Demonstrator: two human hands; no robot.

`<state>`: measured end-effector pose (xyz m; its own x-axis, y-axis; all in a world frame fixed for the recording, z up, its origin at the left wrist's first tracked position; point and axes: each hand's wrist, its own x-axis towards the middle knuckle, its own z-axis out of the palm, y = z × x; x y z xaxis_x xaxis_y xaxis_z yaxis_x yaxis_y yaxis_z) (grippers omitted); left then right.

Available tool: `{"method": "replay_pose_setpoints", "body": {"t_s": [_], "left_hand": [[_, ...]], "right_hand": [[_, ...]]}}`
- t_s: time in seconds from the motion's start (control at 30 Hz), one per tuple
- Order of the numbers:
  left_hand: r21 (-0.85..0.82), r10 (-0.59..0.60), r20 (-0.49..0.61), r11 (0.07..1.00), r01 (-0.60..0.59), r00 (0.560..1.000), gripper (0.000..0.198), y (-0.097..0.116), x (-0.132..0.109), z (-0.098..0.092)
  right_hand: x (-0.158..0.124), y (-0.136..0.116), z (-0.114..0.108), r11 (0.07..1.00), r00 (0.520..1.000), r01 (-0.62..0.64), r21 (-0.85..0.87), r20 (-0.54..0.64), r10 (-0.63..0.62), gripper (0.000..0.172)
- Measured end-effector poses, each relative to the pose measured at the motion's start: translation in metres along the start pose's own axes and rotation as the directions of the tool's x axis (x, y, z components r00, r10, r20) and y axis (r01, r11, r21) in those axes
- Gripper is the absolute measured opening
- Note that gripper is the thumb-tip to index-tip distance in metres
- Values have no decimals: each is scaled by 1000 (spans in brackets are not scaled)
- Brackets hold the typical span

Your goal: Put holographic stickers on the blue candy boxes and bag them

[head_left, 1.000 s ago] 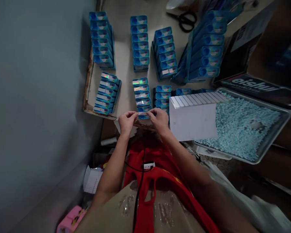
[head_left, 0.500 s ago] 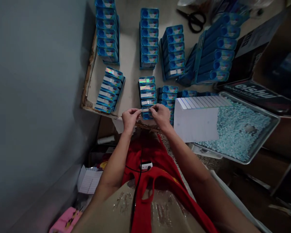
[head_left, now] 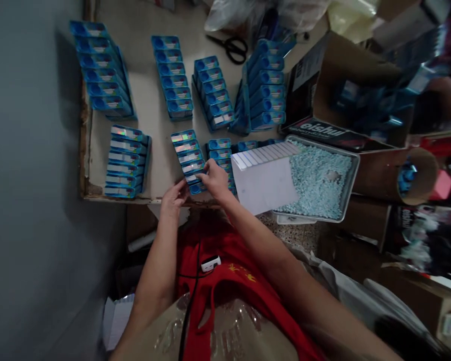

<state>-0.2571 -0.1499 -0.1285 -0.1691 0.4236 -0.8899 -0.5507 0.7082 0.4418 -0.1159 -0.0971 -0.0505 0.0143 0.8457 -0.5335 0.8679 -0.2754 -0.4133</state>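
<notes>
Several rows of small blue boxes (head_left: 178, 85) lie on a pale tabletop (head_left: 150, 108). My left hand (head_left: 174, 198) sits at the table's near edge, fingers curled against the nearest box of the middle row (head_left: 190, 160). My right hand (head_left: 215, 179) presses down on that same near box, fingers bent over its shiny label strip. Nearer rows carry silvery holographic strips; farther rows show plain blue tops.
A white sheet stack (head_left: 265, 178) leans on a metal tray (head_left: 351, 173) of pale blue pellets at right. A black open carton (head_left: 323, 95) holds more blue boxes. Scissors (head_left: 231, 47) lie at the back. A grey wall (head_left: 26, 165) closes the left.
Both hands have gone from holding a strip between them above the near box to pressing on the box. The head has turned right, shifting the table leftward in view.
</notes>
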Motion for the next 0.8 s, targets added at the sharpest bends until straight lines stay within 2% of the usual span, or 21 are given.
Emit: {"method": "replay_pose_setpoints", "body": {"t_s": [0.13, 0.2, 0.27, 0.33, 0.37, 0.43, 0.5, 0.53, 0.57, 0.6, 0.63, 0.7, 0.73, 0.8], "left_hand": [[160, 112, -110, 983, -94, 988, 12, 2, -4, 5], [244, 225, -195, 954, -175, 955, 14, 6, -15, 1], [344, 389, -265, 893, -290, 882, 14, 13, -34, -3], [445, 559, -265, 794, -414, 786, 14, 22, -56, 1], [482, 625, -236, 740, -469, 744, 15, 26, -67, 8], [548, 736, -91, 599, -584, 671, 18, 32, -83, 35], [594, 800, 140, 404, -696, 584, 21, 37, -88, 76], [602, 801, 255, 307, -737, 541, 23, 40, -86, 99], [600, 788, 334, 246, -761, 518, 26, 42, -82, 120], [595, 766, 376, 233, -770, 522, 29, 43, -77, 140], [585, 745, 377, 269, -765, 550, 31, 44, -73, 155], [547, 702, 308, 421, -724, 641, 31, 43, -69, 171], [519, 676, 244, 515, -682, 696, 31, 40, -70, 169], [449, 565, 94, 711, -541, 820, 38, 30, -80, 149]], "right_hand": [[-3, -8, -8, 999, 999, -11, -51, 49, 14, 18], [-14, -3, -13, 999, 997, -32, -35, 64, 34, 20], [-35, 13, -20, 997, 995, 7, 73, 97, -14, 15], [-61, 39, -32, 957, 988, 51, 285, 129, -91, 27], [-72, 55, -40, 909, 986, 21, 415, 140, -86, 36], [-82, 88, -61, 725, 985, -156, 671, 156, 69, 49], [-70, 117, -87, 456, 949, -262, 851, 140, 283, 56], [-57, 128, -100, 338, 924, -258, 905, 128, 362, 57], [-40, 137, -113, 253, 905, -231, 940, 112, 410, 56], [-23, 143, -124, 201, 899, -200, 959, 98, 426, 51], [-7, 146, -133, 178, 903, -172, 969, 82, 422, 45], [9, 149, -140, 171, 916, -136, 976, 58, 398, 36], [7, 150, -138, 178, 928, -138, 974, 64, 367, 33], [-18, 152, -123, 233, 962, -193, 953, 136, 239, 27]]}}
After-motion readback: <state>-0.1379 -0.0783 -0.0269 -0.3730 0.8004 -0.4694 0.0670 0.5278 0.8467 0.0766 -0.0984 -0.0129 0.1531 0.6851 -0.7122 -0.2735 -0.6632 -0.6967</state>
